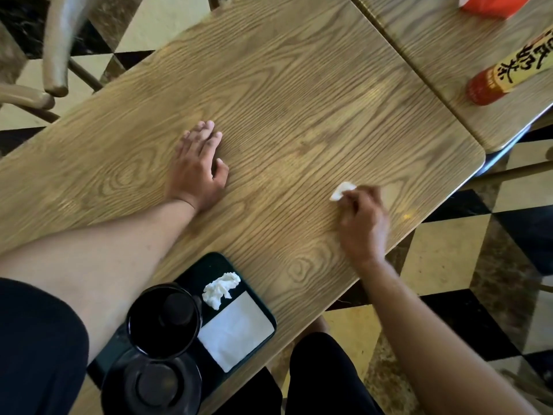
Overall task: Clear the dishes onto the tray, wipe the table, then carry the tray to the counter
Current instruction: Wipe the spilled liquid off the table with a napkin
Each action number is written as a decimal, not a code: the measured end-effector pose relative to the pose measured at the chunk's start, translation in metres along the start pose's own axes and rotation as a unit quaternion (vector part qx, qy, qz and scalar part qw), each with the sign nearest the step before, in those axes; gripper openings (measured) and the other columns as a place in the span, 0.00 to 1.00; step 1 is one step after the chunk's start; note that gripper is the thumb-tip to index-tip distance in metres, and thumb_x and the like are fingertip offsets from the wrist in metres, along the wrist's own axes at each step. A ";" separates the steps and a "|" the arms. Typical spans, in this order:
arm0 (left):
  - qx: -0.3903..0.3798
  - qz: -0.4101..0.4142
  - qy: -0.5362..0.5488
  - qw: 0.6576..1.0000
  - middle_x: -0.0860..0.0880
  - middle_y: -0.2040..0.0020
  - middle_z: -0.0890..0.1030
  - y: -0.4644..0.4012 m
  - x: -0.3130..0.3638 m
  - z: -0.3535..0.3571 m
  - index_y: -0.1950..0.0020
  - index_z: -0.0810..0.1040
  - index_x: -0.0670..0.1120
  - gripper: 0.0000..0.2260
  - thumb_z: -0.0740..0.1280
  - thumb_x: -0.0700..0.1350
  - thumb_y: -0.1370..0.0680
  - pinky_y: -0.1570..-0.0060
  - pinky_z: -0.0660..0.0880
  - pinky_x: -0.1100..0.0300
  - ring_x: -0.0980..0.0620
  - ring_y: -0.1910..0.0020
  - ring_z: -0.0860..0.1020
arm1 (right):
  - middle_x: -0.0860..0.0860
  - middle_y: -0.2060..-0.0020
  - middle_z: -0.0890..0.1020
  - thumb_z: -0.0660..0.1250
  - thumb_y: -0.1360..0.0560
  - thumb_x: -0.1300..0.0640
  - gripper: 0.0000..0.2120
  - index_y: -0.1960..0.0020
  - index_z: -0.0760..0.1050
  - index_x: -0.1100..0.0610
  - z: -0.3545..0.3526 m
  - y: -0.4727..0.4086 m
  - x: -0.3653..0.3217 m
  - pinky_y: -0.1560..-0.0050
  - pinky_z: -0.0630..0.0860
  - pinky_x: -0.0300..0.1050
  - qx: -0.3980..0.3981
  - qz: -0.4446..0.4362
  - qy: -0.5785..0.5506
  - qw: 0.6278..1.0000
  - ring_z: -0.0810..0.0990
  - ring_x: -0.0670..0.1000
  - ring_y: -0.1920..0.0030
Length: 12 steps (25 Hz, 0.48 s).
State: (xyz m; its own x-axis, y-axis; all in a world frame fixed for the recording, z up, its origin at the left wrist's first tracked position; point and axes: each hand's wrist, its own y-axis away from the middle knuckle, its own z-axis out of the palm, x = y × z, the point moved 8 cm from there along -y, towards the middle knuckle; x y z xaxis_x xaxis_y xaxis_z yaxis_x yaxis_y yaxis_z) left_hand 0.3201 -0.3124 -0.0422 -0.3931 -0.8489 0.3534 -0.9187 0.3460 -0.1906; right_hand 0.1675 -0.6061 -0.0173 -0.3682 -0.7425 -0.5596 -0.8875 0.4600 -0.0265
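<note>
A wood-grain table (284, 94) fills the view. My left hand (199, 169) lies flat on it near the middle, fingers spread, holding nothing. My right hand (363, 223) is closed on a small white tissue (342, 190) pressed against the tabletop near the right edge. At the near edge sits a dark tray (217, 263). On it are a black bowl (163, 320), a second black dish (152, 384) nearer me, a crumpled white napkin (220, 289) and a flat white napkin (236, 332).
A second table (449, 55) adjoins at the upper right, carrying a red-capped bottle (505, 76) lying on its side and a red box (490, 4). A chair (57, 55) stands at the upper left. Checkered floor (466, 259) shows to the right.
</note>
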 end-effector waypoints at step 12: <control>0.000 -0.004 0.003 1.000 0.35 0.25 0.72 -0.002 -0.002 0.000 0.29 0.75 0.35 0.24 0.59 0.43 0.23 0.22 0.61 0.38 0.37 0.23 0.68 | 0.59 0.52 0.81 0.71 0.26 0.67 0.04 0.54 0.85 0.64 0.008 -0.053 -0.027 0.50 0.80 0.54 0.003 -0.013 -0.045 0.999 0.81 0.58 0.52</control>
State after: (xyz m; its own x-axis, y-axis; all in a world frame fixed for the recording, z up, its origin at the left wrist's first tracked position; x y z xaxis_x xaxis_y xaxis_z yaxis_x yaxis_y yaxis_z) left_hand 0.3224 -0.3113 -0.0427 -0.3851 -0.8495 0.3607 -0.9222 0.3388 -0.1868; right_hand 0.2269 -0.6071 -0.0074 -0.3187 -0.7075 -0.6308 -0.8948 0.4441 -0.0460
